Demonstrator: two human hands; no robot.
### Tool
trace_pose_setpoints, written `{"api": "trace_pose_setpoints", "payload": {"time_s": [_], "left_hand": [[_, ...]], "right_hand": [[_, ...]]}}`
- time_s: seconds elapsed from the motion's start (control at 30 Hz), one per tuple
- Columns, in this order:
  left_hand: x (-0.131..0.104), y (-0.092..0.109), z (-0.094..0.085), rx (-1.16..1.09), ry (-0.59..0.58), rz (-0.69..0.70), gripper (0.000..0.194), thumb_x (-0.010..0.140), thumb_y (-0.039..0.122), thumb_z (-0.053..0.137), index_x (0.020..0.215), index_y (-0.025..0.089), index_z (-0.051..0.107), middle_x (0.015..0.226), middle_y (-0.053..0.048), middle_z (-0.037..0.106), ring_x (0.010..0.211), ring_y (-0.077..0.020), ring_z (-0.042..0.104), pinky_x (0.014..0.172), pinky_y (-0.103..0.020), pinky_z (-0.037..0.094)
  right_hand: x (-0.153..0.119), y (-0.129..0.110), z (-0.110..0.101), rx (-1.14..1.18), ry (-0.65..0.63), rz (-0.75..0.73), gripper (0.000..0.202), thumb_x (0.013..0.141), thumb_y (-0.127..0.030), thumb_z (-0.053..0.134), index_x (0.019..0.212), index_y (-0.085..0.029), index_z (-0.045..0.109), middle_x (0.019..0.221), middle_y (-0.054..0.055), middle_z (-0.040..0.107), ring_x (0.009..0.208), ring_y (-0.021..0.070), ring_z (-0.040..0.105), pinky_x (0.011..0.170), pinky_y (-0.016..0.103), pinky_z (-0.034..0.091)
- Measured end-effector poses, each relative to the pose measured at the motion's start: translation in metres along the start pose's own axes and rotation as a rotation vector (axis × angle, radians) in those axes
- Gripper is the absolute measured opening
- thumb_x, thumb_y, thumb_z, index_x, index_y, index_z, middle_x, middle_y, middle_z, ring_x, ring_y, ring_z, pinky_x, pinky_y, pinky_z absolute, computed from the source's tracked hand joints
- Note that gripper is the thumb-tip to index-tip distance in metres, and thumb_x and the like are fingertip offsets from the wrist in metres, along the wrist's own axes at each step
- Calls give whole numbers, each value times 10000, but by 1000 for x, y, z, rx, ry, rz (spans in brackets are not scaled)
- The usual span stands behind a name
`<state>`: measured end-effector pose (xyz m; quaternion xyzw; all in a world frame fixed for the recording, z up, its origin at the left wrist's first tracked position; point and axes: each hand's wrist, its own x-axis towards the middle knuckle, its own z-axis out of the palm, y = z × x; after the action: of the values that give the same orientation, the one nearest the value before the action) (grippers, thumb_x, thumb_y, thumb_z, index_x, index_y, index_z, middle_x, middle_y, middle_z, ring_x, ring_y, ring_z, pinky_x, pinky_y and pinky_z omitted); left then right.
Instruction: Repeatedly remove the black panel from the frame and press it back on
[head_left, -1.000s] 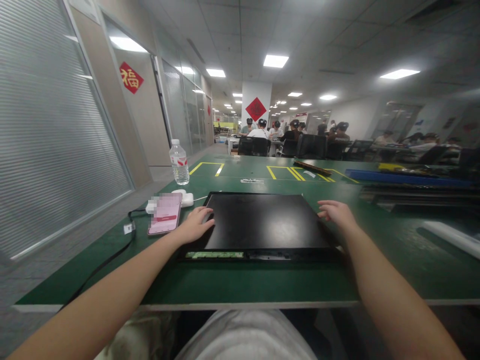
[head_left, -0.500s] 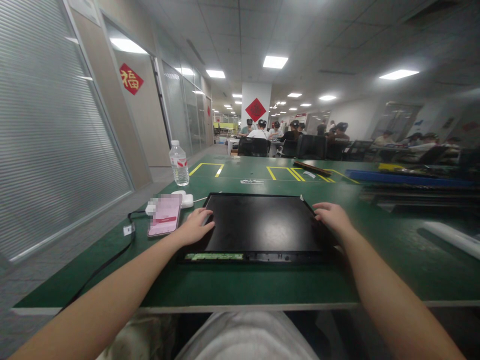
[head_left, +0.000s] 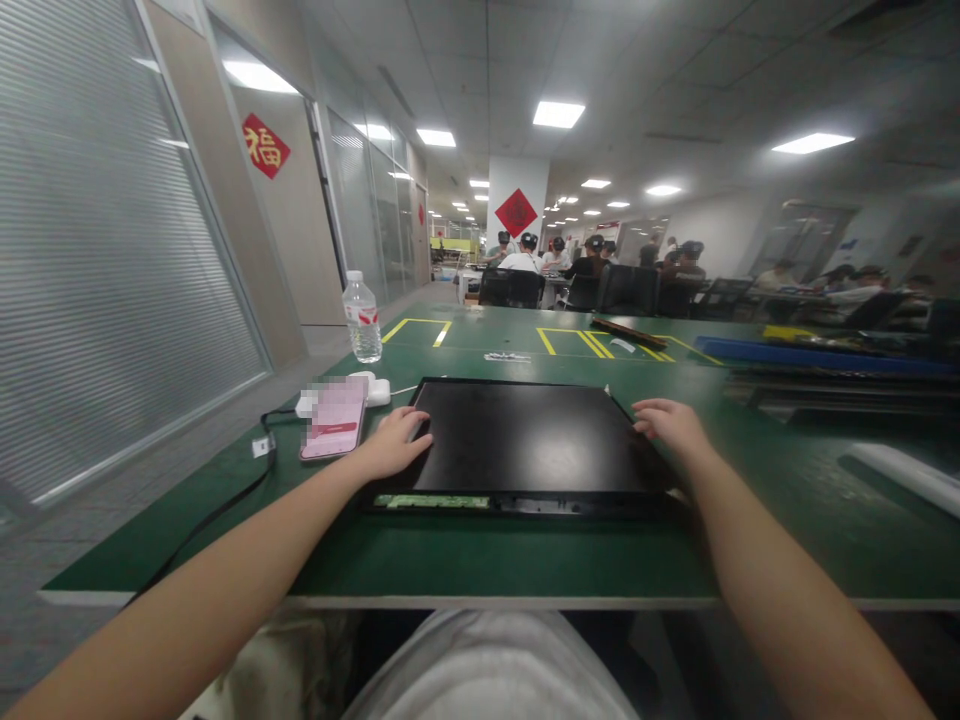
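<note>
My left hand [head_left: 391, 441], right hand [head_left: 675, 426] at side edges of black panel [head_left: 525, 440], fingers loosely curved; can't tell if gripping. Phone [head_left: 346, 420] near left hand, bottle [head_left: 364, 322] beyond, blue bar [head_left: 825, 354] off right.

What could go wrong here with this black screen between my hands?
Your left hand overlaps the left edge of the screen, so pressing hard there might mark or crack it. The green strip is exposed along the near edge, so a knock could damage it. The phone lies close beside that hand, so a sideways swing might bump it.
</note>
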<state>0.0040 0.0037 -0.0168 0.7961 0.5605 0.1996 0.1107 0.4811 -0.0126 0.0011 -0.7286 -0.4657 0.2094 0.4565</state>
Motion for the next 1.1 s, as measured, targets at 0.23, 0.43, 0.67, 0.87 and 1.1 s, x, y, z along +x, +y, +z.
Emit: {"api": "trace_pose_setpoints", "payload": {"time_s": [0.23, 0.43, 0.67, 0.87, 1.1], "left_hand": [[-1, 2, 0, 33, 0, -29, 540, 856, 469, 489, 1285, 157, 593, 1402, -160, 504, 1342, -333, 467, 1158, -452, 319], [-1, 2, 1, 55, -5, -21, 539, 861, 446, 488, 1287, 133, 591, 1408, -177, 504, 1344, -334, 465, 1159, -448, 311], [-1, 3, -1, 52, 0, -25, 507, 860, 439, 495, 1278, 170, 593, 1410, -149, 517, 1336, -326, 479, 1148, -460, 329], [0, 3, -1, 59, -22, -36, 540, 863, 447, 484, 1302, 148, 581, 1419, -165, 503, 1350, -331, 462, 1155, -459, 316], [-1, 4, -2, 63, -29, -32, 560, 861, 445, 485, 1316, 130, 576, 1429, -178, 489, 1365, -335, 447, 1163, -452, 306]], "right_hand": [[6, 8, 3, -46, -3, -19, 288, 720, -238, 666, 989, -173, 747, 691, 59, 732, 653, 177, 683, 617, 255, 497], [6, 8, 5, -166, -15, -28, 326, 707, -269, 667, 1013, -196, 752, 683, 34, 728, 610, 160, 660, 619, 251, 494], [1, 3, 3, -197, -1, -37, 317, 717, -303, 639, 995, -205, 755, 688, 40, 733, 600, 165, 651, 602, 259, 477], [-2, -2, -1, -158, 66, -56, 317, 727, -314, 603, 977, -192, 755, 707, 56, 736, 611, 177, 652, 614, 272, 483], [-13, -15, 3, -198, -26, -60, 338, 718, -247, 587, 1002, -183, 759, 672, 42, 737, 623, 165, 644, 603, 244, 460]]}}
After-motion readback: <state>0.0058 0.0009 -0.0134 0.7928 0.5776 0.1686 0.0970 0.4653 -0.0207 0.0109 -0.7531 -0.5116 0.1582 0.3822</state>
